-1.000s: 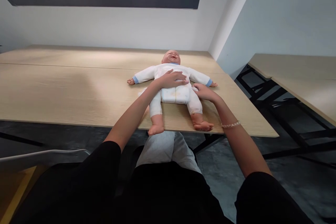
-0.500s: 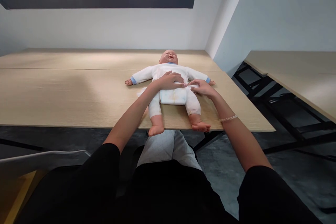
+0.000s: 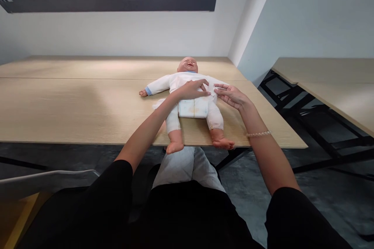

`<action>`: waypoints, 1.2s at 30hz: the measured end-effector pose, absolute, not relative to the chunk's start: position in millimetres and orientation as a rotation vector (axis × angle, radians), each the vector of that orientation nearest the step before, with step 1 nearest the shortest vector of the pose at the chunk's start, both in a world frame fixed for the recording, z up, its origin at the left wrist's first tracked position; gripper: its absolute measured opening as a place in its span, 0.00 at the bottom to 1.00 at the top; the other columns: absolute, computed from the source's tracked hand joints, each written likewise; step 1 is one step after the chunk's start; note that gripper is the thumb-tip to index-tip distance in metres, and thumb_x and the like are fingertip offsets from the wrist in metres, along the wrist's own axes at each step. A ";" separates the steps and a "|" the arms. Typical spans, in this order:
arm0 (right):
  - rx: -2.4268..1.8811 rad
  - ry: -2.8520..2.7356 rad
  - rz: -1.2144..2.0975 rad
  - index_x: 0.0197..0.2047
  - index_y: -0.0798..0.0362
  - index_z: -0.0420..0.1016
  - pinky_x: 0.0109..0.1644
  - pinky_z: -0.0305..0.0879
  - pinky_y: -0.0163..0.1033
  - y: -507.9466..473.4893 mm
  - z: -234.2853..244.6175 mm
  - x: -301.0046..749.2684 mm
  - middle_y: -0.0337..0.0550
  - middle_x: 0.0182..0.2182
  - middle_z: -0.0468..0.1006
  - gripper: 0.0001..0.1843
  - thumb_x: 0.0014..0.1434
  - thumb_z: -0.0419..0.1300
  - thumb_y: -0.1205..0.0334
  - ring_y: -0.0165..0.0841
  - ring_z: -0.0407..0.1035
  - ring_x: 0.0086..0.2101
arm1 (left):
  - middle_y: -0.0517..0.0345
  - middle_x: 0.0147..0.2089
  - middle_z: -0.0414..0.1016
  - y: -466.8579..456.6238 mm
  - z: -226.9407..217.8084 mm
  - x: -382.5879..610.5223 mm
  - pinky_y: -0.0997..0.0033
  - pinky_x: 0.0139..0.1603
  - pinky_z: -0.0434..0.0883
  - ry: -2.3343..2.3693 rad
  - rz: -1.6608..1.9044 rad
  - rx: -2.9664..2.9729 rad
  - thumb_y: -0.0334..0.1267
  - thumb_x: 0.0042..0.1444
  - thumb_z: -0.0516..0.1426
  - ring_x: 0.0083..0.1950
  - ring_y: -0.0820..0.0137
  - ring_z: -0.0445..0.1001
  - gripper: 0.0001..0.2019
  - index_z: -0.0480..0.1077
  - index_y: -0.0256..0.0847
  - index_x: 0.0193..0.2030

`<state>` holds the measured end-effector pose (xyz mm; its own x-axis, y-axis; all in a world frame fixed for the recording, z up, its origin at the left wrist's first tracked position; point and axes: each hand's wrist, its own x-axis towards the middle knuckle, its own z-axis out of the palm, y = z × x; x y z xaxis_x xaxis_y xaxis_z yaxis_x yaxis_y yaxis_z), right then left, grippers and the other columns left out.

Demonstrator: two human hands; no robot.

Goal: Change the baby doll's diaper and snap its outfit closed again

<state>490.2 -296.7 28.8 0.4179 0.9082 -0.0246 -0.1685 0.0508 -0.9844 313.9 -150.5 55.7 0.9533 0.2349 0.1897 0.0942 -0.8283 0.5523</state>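
A baby doll (image 3: 187, 64) lies on its back, head toward the wall and feet at the table's near edge. It wears a white outfit with blue cuffs. A white diaper (image 3: 193, 109) covers its lower body. My left hand (image 3: 191, 89) rests across the diaper's upper part at the belly, thumb and fingers apart. At the doll's hip on the right side, my right hand (image 3: 233, 97) pinches the white side tab of the diaper between thumb and fingers. The pinched edge is small and partly hidden. One doll hand is covered by my right hand.
The doll lies on a light wooden table (image 3: 58, 113), whose near edge runs just before my lap. A second table (image 3: 336, 81) with black folding legs stands to the right. Behind are a wall and a dark-framed window (image 3: 163, 4).
My right hand has drawn up and slightly outward from the doll's middle, opening a gap from my left hand. My left hand stays nearly in place.
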 end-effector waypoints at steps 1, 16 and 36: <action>-1.223 -0.793 0.978 0.46 0.54 0.81 0.50 0.78 0.30 -297.0 29.6 487.8 0.44 0.41 0.83 0.20 0.49 0.73 0.72 0.29 0.77 0.42 | 0.53 0.49 0.79 -150.9 57.0 319.8 0.63 0.57 0.67 0.252 0.354 2.510 0.53 0.60 0.59 0.52 0.63 0.75 0.23 0.70 0.41 0.55; -1.161 -0.810 1.090 0.44 0.54 0.79 0.41 0.79 0.30 -292.2 19.9 481.9 0.45 0.42 0.82 0.04 0.65 0.64 0.65 0.29 0.77 0.38 | 0.64 0.28 0.60 -149.5 47.5 343.3 0.70 0.37 0.56 0.187 0.480 2.419 0.42 0.51 0.65 0.33 0.71 0.59 0.11 0.69 0.39 0.34; -1.272 -0.854 0.821 0.42 0.52 0.77 0.45 0.76 0.31 -287.7 15.6 482.1 0.40 0.37 0.80 0.20 0.45 0.72 0.66 0.28 0.74 0.38 | 0.63 0.32 0.64 -148.9 50.3 336.5 0.68 0.41 0.63 0.204 0.425 2.353 0.39 0.56 0.62 0.37 0.70 0.67 0.11 0.66 0.40 0.40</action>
<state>482.1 -287.7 15.6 0.4579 0.8853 0.0809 -0.0461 0.1145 -0.9924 336.5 -148.9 50.3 0.9330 0.2645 0.2440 0.0252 -0.7244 0.6889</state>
